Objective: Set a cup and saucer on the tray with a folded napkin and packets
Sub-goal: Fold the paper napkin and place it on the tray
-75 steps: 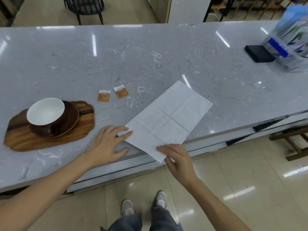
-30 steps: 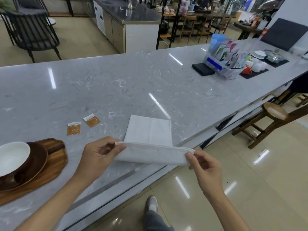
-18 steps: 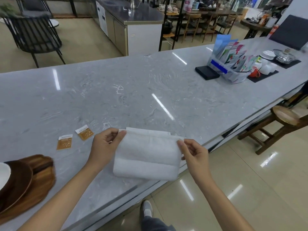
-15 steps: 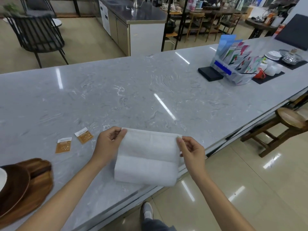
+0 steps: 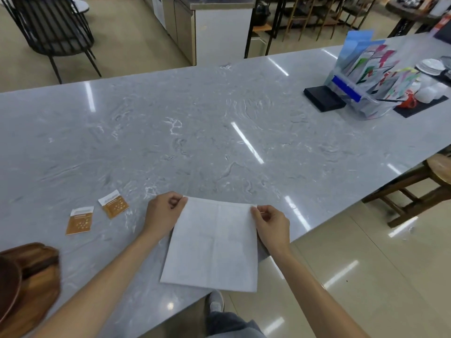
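A white paper napkin (image 5: 214, 245), folded to a rough square, lies at the near edge of the grey marble counter (image 5: 219, 132), its near edge overhanging slightly. My left hand (image 5: 163, 213) pinches its far left corner and my right hand (image 5: 271, 225) pinches its far right corner. Two small brown-and-white packets (image 5: 79, 220) (image 5: 113, 203) lie on the counter to the left of the napkin. At the bottom left the wooden tray (image 5: 39, 276) shows partly, with the brown saucer's (image 5: 8, 289) rim on it. The cup is out of view.
At the far right stand a clear holder of colourful sachets (image 5: 366, 76), a black box (image 5: 323, 97) and white cups on a dark mat (image 5: 419, 106). A wooden stool (image 5: 429, 179) stands beyond the counter's right edge. Chairs and a cabinet are behind the counter.
The napkin, lifted and folded over in the earlier frames, now lies flat on the counter with both hands still pinching its far corners. The view has shifted right, so the cup has left the frame.
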`<state>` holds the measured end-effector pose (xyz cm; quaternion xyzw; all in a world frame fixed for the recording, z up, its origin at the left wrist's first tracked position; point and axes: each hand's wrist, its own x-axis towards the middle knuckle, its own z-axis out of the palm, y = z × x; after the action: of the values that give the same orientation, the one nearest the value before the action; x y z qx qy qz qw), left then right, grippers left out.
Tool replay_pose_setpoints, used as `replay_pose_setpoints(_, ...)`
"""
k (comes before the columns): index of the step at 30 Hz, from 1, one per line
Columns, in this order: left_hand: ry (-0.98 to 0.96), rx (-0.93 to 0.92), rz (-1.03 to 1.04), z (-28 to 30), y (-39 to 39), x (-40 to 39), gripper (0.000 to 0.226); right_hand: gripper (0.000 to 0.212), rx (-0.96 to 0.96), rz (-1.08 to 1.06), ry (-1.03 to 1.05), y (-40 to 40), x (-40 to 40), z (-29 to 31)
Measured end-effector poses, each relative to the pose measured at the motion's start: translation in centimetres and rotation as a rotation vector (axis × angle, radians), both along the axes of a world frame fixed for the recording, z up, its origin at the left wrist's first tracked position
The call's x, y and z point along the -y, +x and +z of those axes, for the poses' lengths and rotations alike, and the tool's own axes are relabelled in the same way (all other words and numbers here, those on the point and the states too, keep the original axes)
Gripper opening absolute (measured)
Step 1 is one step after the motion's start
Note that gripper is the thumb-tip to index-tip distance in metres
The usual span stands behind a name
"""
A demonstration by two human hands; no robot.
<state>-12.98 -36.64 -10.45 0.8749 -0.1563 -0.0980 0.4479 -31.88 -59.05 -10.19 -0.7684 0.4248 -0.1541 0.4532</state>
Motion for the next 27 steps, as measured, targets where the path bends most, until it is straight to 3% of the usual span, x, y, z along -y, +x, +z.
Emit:
replay_pose_setpoints(11,0.020,0.114,0.015,0.3,-0.2,0.5,0.020,0.013,-0.061,-0.025,-0.091,0.5,-0.6,0.6)
replay_pose_setpoints(19,0.071,0.153,0.007,0.5,-0.1,0.6,0.023,0.021,-0.146,-0.048,-0.190,1.1,-1.5,0.8)
replay_pose_setpoints(23,0.247,0.203,-0.041,2.2,-1.2,1.0,0.016,0.028,-0.251,-0.041,-0.164,1.5,-2.0,2.0)
replay_pose_setpoints(25,0.440,0.318,-0.117,2.9,-2.6,0.8,0.026,0.035,-0.328,0.006,-0.355,0.6,-3.4,2.7)
replay_pose_setpoints(27,0.422,0.420,-0.204,3.5,-5.0,0.3,0.028,0.041,-0.285,0.079,-0.581,-1.2,-6.0,2.7)
